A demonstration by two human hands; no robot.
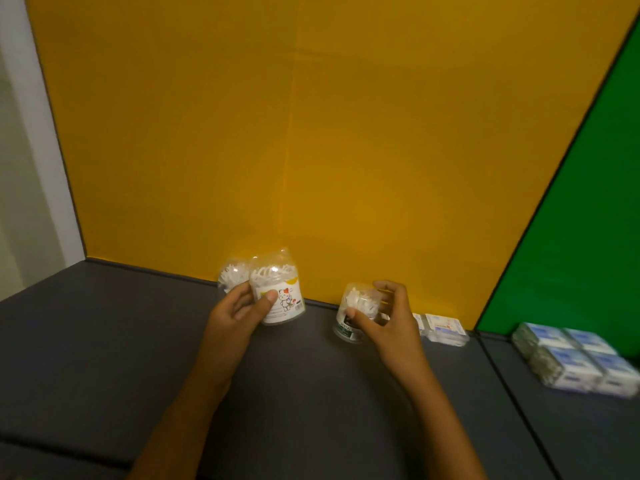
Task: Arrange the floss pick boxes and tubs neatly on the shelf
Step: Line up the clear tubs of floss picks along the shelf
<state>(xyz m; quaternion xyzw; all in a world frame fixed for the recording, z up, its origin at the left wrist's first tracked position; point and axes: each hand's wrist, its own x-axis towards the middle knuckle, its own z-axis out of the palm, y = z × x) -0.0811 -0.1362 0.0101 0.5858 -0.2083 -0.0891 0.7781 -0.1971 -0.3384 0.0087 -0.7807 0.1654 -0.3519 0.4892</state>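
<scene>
The clear cat-labelled plastic tub [278, 299], tilted, is gripped by the left hand [239, 311]; the green-labelled clear tub [356, 315], pinched by the right hand [388, 315], stands rightward along the grey shelf's [104, 341] back edge.

The wall [311, 133] is yellow, the shelf [104, 358] dark grey, and one clear tub [280, 299] (white label) shows a cartoon cat.

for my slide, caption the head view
Left hand grips a cat-label tub, right hand a green-label tub, on a grey shelf.
</scene>
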